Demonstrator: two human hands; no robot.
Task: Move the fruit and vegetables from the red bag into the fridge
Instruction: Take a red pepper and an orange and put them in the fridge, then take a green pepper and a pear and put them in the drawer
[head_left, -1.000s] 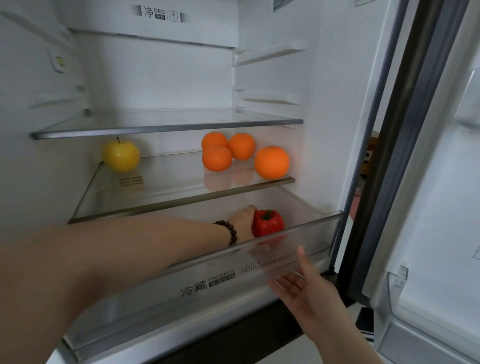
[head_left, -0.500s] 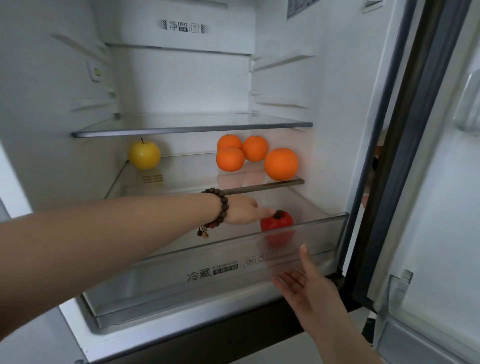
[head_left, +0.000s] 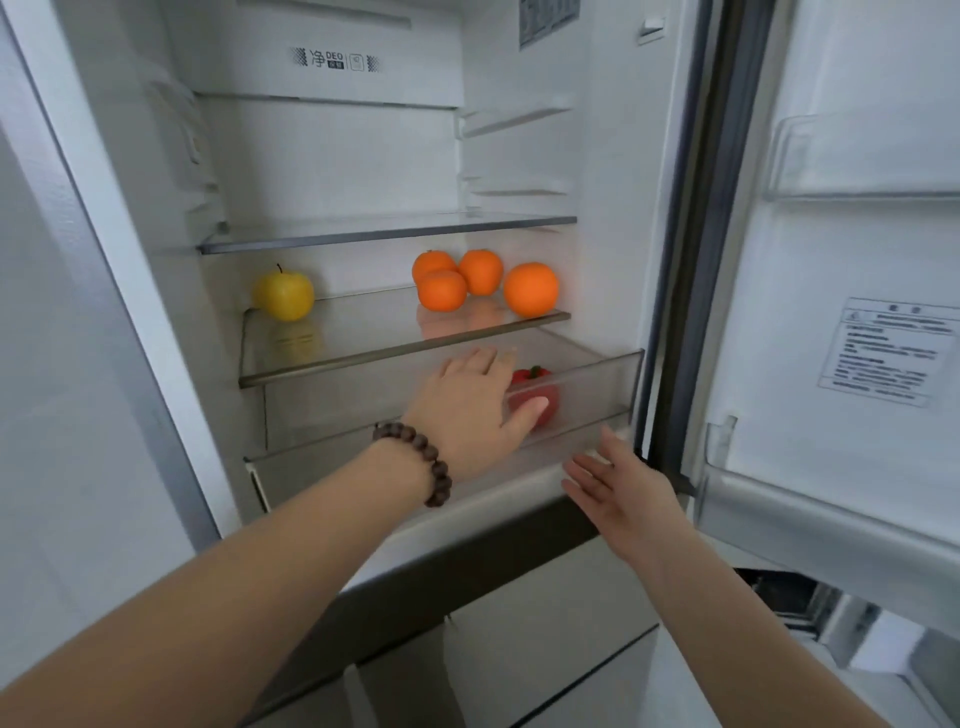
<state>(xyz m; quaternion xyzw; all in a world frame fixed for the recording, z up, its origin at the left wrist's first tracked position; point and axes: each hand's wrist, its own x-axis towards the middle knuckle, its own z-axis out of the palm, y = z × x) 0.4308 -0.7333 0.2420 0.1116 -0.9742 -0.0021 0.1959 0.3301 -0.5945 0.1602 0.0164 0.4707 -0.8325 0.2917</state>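
A red bell pepper (head_left: 540, 375) lies in the clear crisper drawer (head_left: 597, 366) at the bottom of the open fridge. My left hand (head_left: 470, 410), with a bead bracelet on the wrist, lies against the drawer's front wall, fingers spread over its top rim and thumb on the front face; it holds no food and partly hides the pepper. My right hand (head_left: 623, 483) hovers open just below the drawer's right front corner. On the glass shelf (head_left: 363, 353) above sit a yellow apple (head_left: 284, 293) at the left and several oranges (head_left: 530, 289) at the right. The red bag is out of view.
An upper glass shelf (head_left: 384, 231) carries nothing. The fridge door (head_left: 857, 312) stands open at the right with its bins (head_left: 810, 514) close to my right arm. A closed lower compartment front (head_left: 519, 623) is below the drawer.
My left hand came off the pepper and out of the drawer onto its front rim. The drawer sits further in than before. My view has pulled back and up.
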